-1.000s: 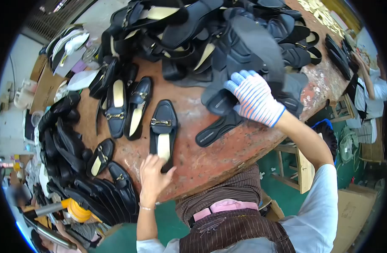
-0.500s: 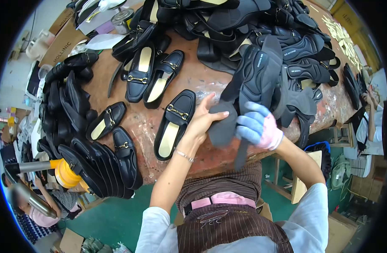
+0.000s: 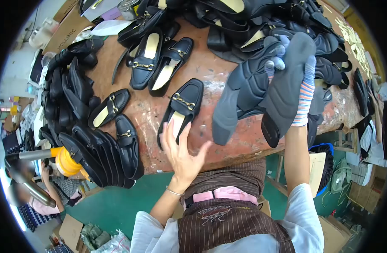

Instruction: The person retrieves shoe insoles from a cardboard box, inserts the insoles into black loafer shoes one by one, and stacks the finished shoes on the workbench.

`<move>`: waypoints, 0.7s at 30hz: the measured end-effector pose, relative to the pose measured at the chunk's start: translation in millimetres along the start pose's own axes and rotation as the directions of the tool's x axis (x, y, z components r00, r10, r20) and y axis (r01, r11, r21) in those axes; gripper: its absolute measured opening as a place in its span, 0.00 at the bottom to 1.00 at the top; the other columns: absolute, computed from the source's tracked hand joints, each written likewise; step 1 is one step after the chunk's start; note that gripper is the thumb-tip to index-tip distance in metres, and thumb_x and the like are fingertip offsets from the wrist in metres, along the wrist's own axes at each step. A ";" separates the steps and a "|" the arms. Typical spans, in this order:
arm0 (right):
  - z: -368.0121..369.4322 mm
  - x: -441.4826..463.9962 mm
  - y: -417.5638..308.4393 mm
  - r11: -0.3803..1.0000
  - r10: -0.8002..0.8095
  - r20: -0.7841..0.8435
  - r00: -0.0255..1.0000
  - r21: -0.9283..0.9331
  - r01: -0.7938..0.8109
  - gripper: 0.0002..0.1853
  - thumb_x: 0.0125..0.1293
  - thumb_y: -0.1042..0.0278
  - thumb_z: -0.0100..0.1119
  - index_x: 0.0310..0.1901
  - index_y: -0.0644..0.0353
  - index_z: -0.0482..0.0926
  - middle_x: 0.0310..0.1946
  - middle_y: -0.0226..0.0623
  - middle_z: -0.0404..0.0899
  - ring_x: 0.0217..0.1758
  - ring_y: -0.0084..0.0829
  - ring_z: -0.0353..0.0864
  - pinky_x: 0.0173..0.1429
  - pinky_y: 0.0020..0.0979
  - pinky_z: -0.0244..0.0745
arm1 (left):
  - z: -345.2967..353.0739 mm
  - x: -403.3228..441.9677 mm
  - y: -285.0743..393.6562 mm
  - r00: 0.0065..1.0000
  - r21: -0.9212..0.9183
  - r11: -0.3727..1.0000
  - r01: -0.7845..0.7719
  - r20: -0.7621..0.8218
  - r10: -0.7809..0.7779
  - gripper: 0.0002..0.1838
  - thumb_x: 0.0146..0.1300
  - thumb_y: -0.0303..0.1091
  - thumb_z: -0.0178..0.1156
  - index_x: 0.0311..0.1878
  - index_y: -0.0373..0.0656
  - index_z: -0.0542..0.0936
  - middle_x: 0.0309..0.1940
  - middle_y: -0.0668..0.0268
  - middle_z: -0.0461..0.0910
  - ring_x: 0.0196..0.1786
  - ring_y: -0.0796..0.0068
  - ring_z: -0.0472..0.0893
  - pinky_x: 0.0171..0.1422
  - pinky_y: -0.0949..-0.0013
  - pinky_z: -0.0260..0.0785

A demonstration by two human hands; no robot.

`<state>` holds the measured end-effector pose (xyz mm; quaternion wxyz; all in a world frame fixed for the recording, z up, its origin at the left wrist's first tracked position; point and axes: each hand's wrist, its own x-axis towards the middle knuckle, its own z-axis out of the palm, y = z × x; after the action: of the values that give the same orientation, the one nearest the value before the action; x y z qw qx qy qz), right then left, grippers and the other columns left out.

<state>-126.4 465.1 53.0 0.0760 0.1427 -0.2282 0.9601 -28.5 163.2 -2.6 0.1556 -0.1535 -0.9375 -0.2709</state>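
Observation:
My left hand [image 3: 183, 156] is bare, fingers spread, over the heel end of a black loafer [image 3: 186, 99] with a gold bit; nothing is gripped in it. My right hand [image 3: 304, 90], in a striped glove, is closed round a dark insole [image 3: 288, 80], which it holds raised over the table's right half. Another dark insole [image 3: 225, 120] lies just left of it, among a heap of padded black insoles [image 3: 252, 84]. Two more loafers with pale linings, one [image 3: 146, 61] and its neighbour [image 3: 172, 67], rest side by side farther back.
Shoes are piled at the back of the red-brown table [image 3: 113, 143]. Stacked black shoes [image 3: 98, 156] line its left edge, near a yellow lamp-like fitting [image 3: 69, 161]. Co-workers sit at far left; a person's arm [image 3: 374, 101] shows at far right. A wooden stool [image 3: 318, 170] stands right.
My left hand has let go of a dark piece and moved left to the loafer, fingers spread. My right hand has moved right and up, now gripping a dark insole.

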 end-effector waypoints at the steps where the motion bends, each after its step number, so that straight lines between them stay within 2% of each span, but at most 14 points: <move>1: 11.4 2.7 17.0 0.990 0.049 -0.014 0.999 0.137 -0.046 0.38 0.74 0.41 0.49 0.72 0.65 0.59 0.55 0.45 0.75 0.41 0.33 0.77 0.55 0.44 0.74 | -3.1 3.0 4.3 1.000 0.015 1.000 0.009 0.006 -0.009 0.49 0.46 0.38 0.80 0.72 0.40 0.66 0.71 0.43 0.61 0.76 0.41 0.57 0.76 0.46 0.56; 2: 22.1 3.3 32.3 0.959 0.102 -0.024 0.994 0.269 -0.092 0.38 0.74 0.40 0.50 0.72 0.65 0.60 0.54 0.45 0.76 0.39 0.35 0.79 0.53 0.47 0.76 | -3.2 11.7 19.0 0.999 -0.365 0.930 0.049 0.034 -0.039 0.47 0.46 0.37 0.79 0.70 0.40 0.68 0.71 0.43 0.61 0.76 0.42 0.58 0.76 0.46 0.56; 3: 32.5 2.6 45.9 0.955 0.117 -0.025 0.993 0.278 -0.106 0.38 0.74 0.40 0.50 0.72 0.65 0.60 0.54 0.45 0.76 0.39 0.35 0.79 0.53 0.47 0.76 | 2.0 21.1 32.2 0.996 -0.692 0.717 0.086 0.060 -0.061 0.46 0.46 0.36 0.79 0.69 0.39 0.69 0.71 0.42 0.61 0.76 0.43 0.59 0.76 0.47 0.55; 6: 62.6 -3.7 68.0 0.932 0.258 0.128 0.958 0.226 -0.282 0.38 0.73 0.38 0.50 0.70 0.65 0.63 0.53 0.44 0.77 0.42 0.33 0.79 0.55 0.45 0.76 | 35.6 52.2 59.0 0.996 -0.832 0.554 0.027 0.068 0.052 0.39 0.48 0.33 0.77 0.65 0.38 0.73 0.70 0.46 0.63 0.74 0.43 0.61 0.76 0.49 0.56; 7: 66.6 -2.5 62.6 0.934 0.260 0.128 0.957 0.218 -0.283 0.38 0.73 0.38 0.50 0.70 0.65 0.63 0.53 0.44 0.77 0.42 0.33 0.79 0.55 0.45 0.76 | 43.3 59.4 55.7 0.997 -0.836 0.548 0.025 0.063 0.052 0.39 0.48 0.33 0.77 0.65 0.38 0.73 0.70 0.46 0.63 0.74 0.43 0.61 0.76 0.49 0.56; 9: 71.5 -1.2 40.6 0.987 0.157 0.123 0.980 -0.041 -0.153 0.38 0.74 0.39 0.48 0.70 0.65 0.64 0.53 0.43 0.77 0.44 0.32 0.78 0.57 0.43 0.75 | 62.4 72.1 50.7 0.915 -0.708 0.649 -0.278 0.010 0.404 0.37 0.48 0.27 0.74 0.64 0.37 0.72 0.67 0.47 0.65 0.70 0.41 0.67 0.72 0.53 0.63; 10: 74.0 -1.1 25.7 0.982 0.103 0.130 0.986 -0.173 -0.080 0.37 0.74 0.39 0.47 0.70 0.66 0.64 0.53 0.43 0.77 0.45 0.32 0.78 0.58 0.43 0.75 | 70.6 81.3 52.0 0.911 -0.718 0.635 -0.285 0.003 0.412 0.37 0.48 0.27 0.74 0.64 0.37 0.72 0.67 0.47 0.65 0.70 0.41 0.67 0.72 0.53 0.63; 11: 77.0 -4.1 5.4 0.980 0.099 0.131 0.986 -0.186 -0.074 0.37 0.74 0.39 0.47 0.70 0.66 0.64 0.53 0.43 0.77 0.45 0.32 0.78 0.58 0.43 0.75 | 77.1 91.6 53.7 0.897 -0.689 0.612 -0.390 -0.135 0.420 0.35 0.48 0.25 0.73 0.62 0.37 0.73 0.66 0.47 0.66 0.68 0.41 0.68 0.71 0.54 0.65; 12: 78.8 -11.3 -21.6 0.898 -0.102 0.014 0.995 -0.428 0.098 0.36 0.75 0.41 0.47 0.70 0.66 0.64 0.54 0.43 0.77 0.45 0.31 0.78 0.58 0.41 0.74 | 82.2 101.1 53.3 0.868 -0.640 0.597 -0.484 -0.267 0.418 0.34 0.47 0.24 0.72 0.61 0.36 0.74 0.65 0.47 0.67 0.67 0.40 0.70 0.69 0.55 0.66; 14: 68.4 -23.9 -83.3 0.504 -0.510 -0.045 0.859 -0.824 0.257 0.34 0.75 0.45 0.46 0.70 0.66 0.64 0.55 0.44 0.76 0.45 0.31 0.77 0.56 0.39 0.74 | 82.2 122.7 57.3 0.844 -0.635 0.555 -0.537 -0.410 0.347 0.29 0.47 0.21 0.69 0.56 0.36 0.75 0.65 0.47 0.68 0.68 0.41 0.69 0.69 0.56 0.67; 16: 36.8 -24.4 -162.3 0.793 -0.190 0.240 0.952 -0.534 0.293 0.34 0.75 0.47 0.49 0.71 0.66 0.63 0.62 0.49 0.73 0.49 0.32 0.76 0.57 0.38 0.73 | 79.4 147.0 77.7 0.862 -0.682 0.528 -0.506 -0.426 0.276 0.26 0.47 0.20 0.68 0.53 0.36 0.76 0.66 0.47 0.67 0.70 0.42 0.68 0.71 0.57 0.66; 18: 22.2 -33.5 -165.7 0.817 -0.160 0.206 0.965 -0.521 0.246 0.33 0.75 0.47 0.49 0.71 0.66 0.63 0.62 0.49 0.73 0.49 0.31 0.75 0.57 0.37 0.72 | 82.4 163.5 88.7 0.893 -0.821 0.371 -0.433 -0.335 0.300 0.25 0.50 0.26 0.70 0.53 0.39 0.78 0.70 0.45 0.64 0.75 0.43 0.61 0.77 0.48 0.56; 19: 23.3 -42.9 -159.6 0.829 -0.145 0.161 0.976 -0.519 0.209 0.33 0.75 0.47 0.49 0.70 0.66 0.64 0.62 0.48 0.72 0.49 0.31 0.75 0.57 0.36 0.72 | 79.9 159.1 82.9 0.893 -0.816 0.380 -0.436 -0.341 0.293 0.25 0.50 0.26 0.70 0.53 0.39 0.78 0.70 0.45 0.64 0.75 0.43 0.61 0.77 0.48 0.56; 21: 23.4 -65.0 -148.2 0.847 -0.116 0.066 0.991 -0.515 0.133 0.33 0.74 0.48 0.50 0.70 0.65 0.64 0.62 0.47 0.71 0.50 0.30 0.74 0.58 0.35 0.70 | 69.3 127.0 63.8 0.919 -0.409 0.835 -0.368 -0.023 0.394 0.28 0.51 0.33 0.72 0.58 0.44 0.78 0.73 0.45 0.61 0.78 0.42 0.56 0.79 0.41 0.47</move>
<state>-27.9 580.2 114.7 0.1699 0.1468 -0.4695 0.8539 -134.0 279.0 18.6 0.1419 -0.3740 -0.8158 -0.4178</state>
